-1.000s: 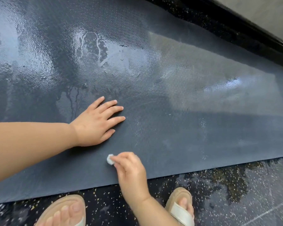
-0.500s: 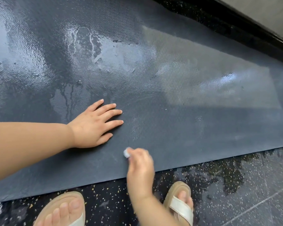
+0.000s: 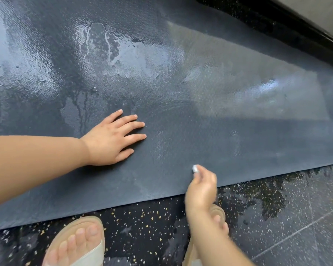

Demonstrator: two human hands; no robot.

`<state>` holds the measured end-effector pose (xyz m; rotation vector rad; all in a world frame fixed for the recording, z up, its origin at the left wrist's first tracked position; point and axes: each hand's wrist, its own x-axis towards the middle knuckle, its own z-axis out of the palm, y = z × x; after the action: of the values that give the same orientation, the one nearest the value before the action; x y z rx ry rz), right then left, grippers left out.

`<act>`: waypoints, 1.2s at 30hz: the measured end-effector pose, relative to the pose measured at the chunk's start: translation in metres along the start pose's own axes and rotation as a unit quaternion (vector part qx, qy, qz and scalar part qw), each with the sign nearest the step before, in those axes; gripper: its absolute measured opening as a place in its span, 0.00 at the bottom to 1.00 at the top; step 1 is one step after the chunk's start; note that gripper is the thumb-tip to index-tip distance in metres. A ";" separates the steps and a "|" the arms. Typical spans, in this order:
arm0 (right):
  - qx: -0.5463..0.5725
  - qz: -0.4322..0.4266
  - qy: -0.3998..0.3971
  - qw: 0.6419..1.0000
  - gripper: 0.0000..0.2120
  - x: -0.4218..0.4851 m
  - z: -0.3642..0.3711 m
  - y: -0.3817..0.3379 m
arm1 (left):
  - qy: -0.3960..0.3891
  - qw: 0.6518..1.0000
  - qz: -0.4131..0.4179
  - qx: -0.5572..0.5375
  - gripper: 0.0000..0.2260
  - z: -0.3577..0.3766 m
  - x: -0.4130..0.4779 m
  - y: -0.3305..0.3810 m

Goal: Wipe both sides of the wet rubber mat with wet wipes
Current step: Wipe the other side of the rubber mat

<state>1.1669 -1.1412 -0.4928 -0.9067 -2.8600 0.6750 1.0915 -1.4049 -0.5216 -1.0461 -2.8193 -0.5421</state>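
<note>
Pressing my left hand (image 3: pixel 112 140) flat, fingers spread, onto dark grey textured rubber mat (image 3: pixel 219 116) to stop it sliding. My right hand (image 3: pixel 202 186) pinching small balled white wet wipe (image 3: pixel 195 168) at fingertips, rubbing mat's near edge, just right of left hand.

Left hand (image 3: pixel 112 141) lies flat, fingers spread, on wet rubber mat (image 3: pixel 200 93) — right hand (image 3: pixel 201 186) pinches small wadded wet wipe (image 3: pixel 195 168) near the mat's near edge.
</note>
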 end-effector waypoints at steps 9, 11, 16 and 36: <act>0.152 -0.116 -0.242 0.951 0.10 -0.043 0.007 -0.044 | -0.014 1.000 0.003 0.000 0.22 -0.003 0.001 -0.001; 0.200 -0.043 -0.177 0.963 0.10 0.022 0.004 -0.052 | -0.022 1.000 0.005 -0.001 0.22 -0.005 0.000 -0.003; 0.233 0.155 -0.027 0.960 0.04 0.147 0.015 -0.063 | -0.039 0.999 0.010 0.004 0.21 -0.007 0.001 -0.007; 0.125 0.061 -0.041 0.989 0.11 0.165 0.039 -0.121 | 0.004 0.984 -0.172 0.036 0.22 -0.018 -0.001 -0.039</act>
<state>0.9589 -1.1515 -0.4875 -1.0414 -2.7195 1.0784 1.0662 -1.4391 -0.5164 -0.5442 -3.0023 -0.4616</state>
